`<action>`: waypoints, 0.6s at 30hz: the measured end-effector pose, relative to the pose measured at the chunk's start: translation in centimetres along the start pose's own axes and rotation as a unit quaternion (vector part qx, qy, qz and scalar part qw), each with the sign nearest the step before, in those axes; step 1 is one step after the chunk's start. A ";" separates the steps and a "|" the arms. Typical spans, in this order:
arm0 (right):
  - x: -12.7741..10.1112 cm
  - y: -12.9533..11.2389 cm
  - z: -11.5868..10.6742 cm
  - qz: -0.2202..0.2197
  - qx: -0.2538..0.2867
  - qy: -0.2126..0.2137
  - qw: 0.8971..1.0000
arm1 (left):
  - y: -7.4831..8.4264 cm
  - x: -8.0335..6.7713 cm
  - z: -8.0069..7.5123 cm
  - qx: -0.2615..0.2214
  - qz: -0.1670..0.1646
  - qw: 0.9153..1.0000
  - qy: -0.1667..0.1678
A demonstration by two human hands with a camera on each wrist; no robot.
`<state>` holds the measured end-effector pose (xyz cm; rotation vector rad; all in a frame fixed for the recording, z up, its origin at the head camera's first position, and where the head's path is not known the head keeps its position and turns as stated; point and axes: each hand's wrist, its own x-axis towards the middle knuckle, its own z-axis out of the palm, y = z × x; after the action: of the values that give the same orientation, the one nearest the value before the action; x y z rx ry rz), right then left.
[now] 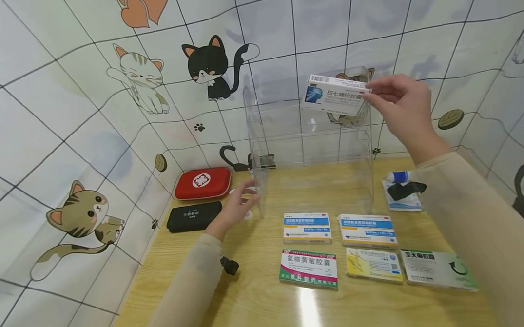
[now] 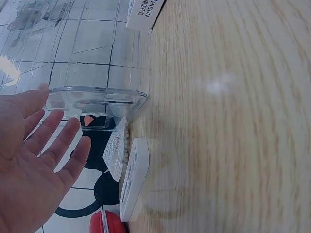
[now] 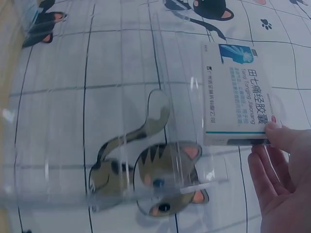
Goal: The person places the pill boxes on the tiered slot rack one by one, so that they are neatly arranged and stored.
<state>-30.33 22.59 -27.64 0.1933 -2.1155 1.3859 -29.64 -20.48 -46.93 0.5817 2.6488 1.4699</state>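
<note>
Pinching the white medicine box (image 1: pixel 334 96) by its right end, your right hand (image 1: pixel 402 109) holds it in the upper right of the head view, level with the top tier of the clear acrylic shelf (image 1: pixel 309 147). In the right wrist view the box (image 3: pixel 236 94) sits just in front of the transparent panels, with only fingertips (image 3: pixel 278 136) on its edge.

Your left hand (image 1: pixel 236 207) is open, fingers relaxed, at the shelf's lower left corner; the left wrist view shows the palm (image 2: pixel 29 160) beside the clear base (image 2: pixel 97 99) but not clearly touching it.

Risks, as I judge them: that grip is light and at one end, so the box could swivel or slip if its far corner catches the shelf's front lip. The walls are nearly invisible against the cat-patterned backdrop (image 1: pixel 109 92), so you may misjudge which tier you are entering. If your left hand isn't bracing, a nudge could slide the shelf across the wooden table (image 1: pixel 259 300) toward the five boxes (image 1: pixel 362 254) laid out in the lower centre.
</note>
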 end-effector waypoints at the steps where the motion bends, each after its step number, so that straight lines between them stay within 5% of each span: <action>1: 0.5 -0.4 0.7 0.001 0.012 0.002 1.000 | 0.0 0.0 0.0 -0.003 0.001 1.000 -0.002; 5: 2.5 -1.9 3.6 0.023 0.060 0.021 0.998 | -0.1 -0.1 -0.3 -0.004 0.003 1.000 -0.001; 9: 3.9 -3.1 7.1 0.010 0.049 0.036 0.998 | -0.2 -0.2 -0.7 -0.008 0.000 1.000 -0.001; 18: 5.9 -3.7 10.7 -0.029 -0.013 -0.024 0.999 | 0.1 0.1 0.0 0.003 -0.005 1.000 -0.006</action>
<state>-37.80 12.78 -24.47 0.2773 -2.1498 1.3312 -29.71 -20.42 -46.80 0.5756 2.6453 1.4515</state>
